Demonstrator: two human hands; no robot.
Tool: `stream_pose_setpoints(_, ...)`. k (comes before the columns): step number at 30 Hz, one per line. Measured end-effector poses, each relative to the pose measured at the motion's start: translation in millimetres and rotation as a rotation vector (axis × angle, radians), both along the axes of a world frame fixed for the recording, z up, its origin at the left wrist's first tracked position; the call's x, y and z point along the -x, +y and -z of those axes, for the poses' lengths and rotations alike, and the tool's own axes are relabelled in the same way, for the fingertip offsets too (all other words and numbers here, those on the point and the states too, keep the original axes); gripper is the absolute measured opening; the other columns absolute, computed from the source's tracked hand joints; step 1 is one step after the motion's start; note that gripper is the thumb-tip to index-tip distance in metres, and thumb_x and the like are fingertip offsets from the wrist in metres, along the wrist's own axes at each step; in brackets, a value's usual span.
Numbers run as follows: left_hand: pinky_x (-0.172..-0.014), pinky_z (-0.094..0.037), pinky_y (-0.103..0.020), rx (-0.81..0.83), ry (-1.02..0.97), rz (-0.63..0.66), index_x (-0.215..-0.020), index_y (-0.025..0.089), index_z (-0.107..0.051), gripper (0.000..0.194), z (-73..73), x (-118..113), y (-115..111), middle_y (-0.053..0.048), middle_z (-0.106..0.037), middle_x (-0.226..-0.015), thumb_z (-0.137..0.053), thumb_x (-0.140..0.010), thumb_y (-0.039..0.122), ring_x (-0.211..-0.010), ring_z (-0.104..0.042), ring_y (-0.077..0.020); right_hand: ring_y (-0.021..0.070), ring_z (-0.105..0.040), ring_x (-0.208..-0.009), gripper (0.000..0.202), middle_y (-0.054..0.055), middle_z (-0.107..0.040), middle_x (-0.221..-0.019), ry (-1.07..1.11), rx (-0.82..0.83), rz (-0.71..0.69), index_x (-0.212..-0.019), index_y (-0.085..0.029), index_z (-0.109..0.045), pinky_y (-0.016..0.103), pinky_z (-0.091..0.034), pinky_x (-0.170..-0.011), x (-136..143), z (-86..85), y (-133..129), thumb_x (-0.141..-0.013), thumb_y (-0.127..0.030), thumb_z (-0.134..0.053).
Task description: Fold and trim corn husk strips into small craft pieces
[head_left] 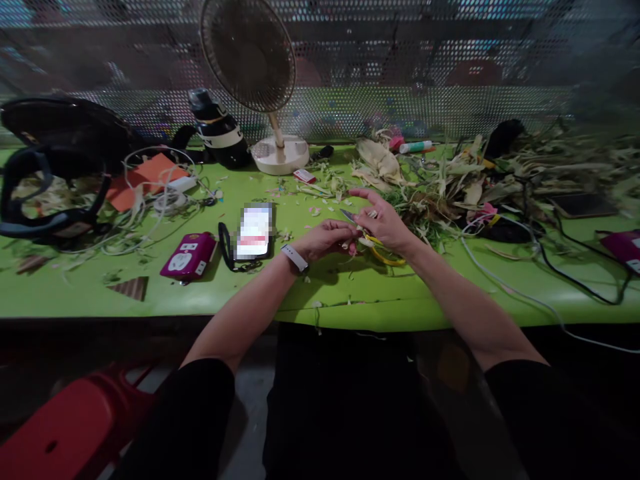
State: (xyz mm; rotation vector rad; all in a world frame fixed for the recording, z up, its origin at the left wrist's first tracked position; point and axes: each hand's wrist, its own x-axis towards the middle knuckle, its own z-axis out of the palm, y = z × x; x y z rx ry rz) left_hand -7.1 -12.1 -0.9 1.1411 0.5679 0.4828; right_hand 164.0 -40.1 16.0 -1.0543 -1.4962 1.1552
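Near the front of the green table, my left hand (327, 239) is closed in a pinch, and what its fingertips hold is too small to name. My right hand (385, 225) is closed around yellow-handled scissors (389, 259); their short blade points up and left, and the index finger is stretched out. Both hands' fingertips almost meet. Small pink and whitish bits show just below the fingers. Right beyond my right hand lies a heap of dry leaves and green stalks (425, 200).
A phone (255, 230) with a strap and a purple box (189, 257) lie to the left. Behind stand a fan (280, 155) and a black bottle (223, 137). Cables and a headset-like black band (15, 193) are at far left. A white cable (520, 300) crosses the right side.
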Motion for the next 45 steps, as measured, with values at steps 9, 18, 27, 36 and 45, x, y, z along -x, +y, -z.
stream_pose_setpoints(9, -0.094, -0.052, -0.034, 0.063, -0.18, -0.129, -0.081, 0.014, -0.069, 0.01, 2.1, -8.4, -1.5, -0.004, -0.074, -0.075, -0.073, -0.08, 0.023, -0.076, -0.071, -0.0138, 0.0115, -0.045, -0.053, 0.04, -0.005, -0.047, -0.062, 0.002, -0.039, 0.168, -0.108, -0.023, -0.055, 0.026, -0.035, -0.051, -16.6, -5.2, 8.4, -0.079, -0.047, -0.071)
stream_pose_setpoints(18, -0.106, -0.044, -0.035, 0.049, -0.325, -0.411, -0.097, 0.018, -0.069, 0.013, 3.6, -15.2, 2.0, -0.006, -0.075, -0.108, -0.067, -0.085, 0.025, -0.111, -0.066, -0.0165, 0.0122, -0.049, -0.047, 0.052, 0.001, -0.054, -0.051, -0.306, -0.075, 0.156, -0.062, -0.02, -0.055, 0.027, -0.035, -0.047, -3.8, -0.3, -5.3, -0.087, -0.065, -0.053)
stream_pose_setpoints(27, -0.101, -0.048, -0.031, -0.123, -0.355, -0.519, -0.098, 0.021, -0.068, 0.025, 15.1, -22.8, -0.2, -0.003, -0.072, -0.118, -0.076, -0.077, 0.032, -0.113, -0.066, -0.0158, 0.0064, -0.046, -0.04, 0.033, -0.005, -0.057, -0.052, 0.187, 0.275, 0.006, -0.078, -0.018, -0.056, 0.02, -0.031, -0.039, 15.9, 6.9, -4.3, -0.076, -0.048, -0.07)
stream_pose_setpoints(36, -0.092, -0.052, -0.026, -0.01, -0.316, -0.673, -0.092, 0.018, -0.066, 0.02, 7.1, -25.6, -5.4, -0.001, -0.076, -0.094, -0.077, -0.075, 0.022, -0.097, -0.069, -0.0113, 0.0055, -0.038, -0.04, 0.035, -0.009, -0.044, -0.047, 0.112, 0.091, -0.034, -0.069, -0.021, -0.05, 0.02, -0.034, -0.041, 20.3, 13.6, -3.5, -0.077, -0.051, -0.066)
stream_pose_setpoints(45, -0.086, -0.052, -0.024, 0.01, -0.325, -0.663, -0.092, 0.018, -0.066, 0.017, 5.2, -23.1, -2.4, -0.001, -0.075, -0.099, -0.073, -0.076, 0.019, -0.088, -0.068, -0.0099, 0.0063, -0.038, -0.041, 0.034, -0.009, -0.044, -0.049, 0.051, 0.036, -0.037, -0.071, -0.021, -0.051, 0.021, -0.038, -0.042, 18.6, 16.2, -3.2, -0.08, -0.051, -0.064)
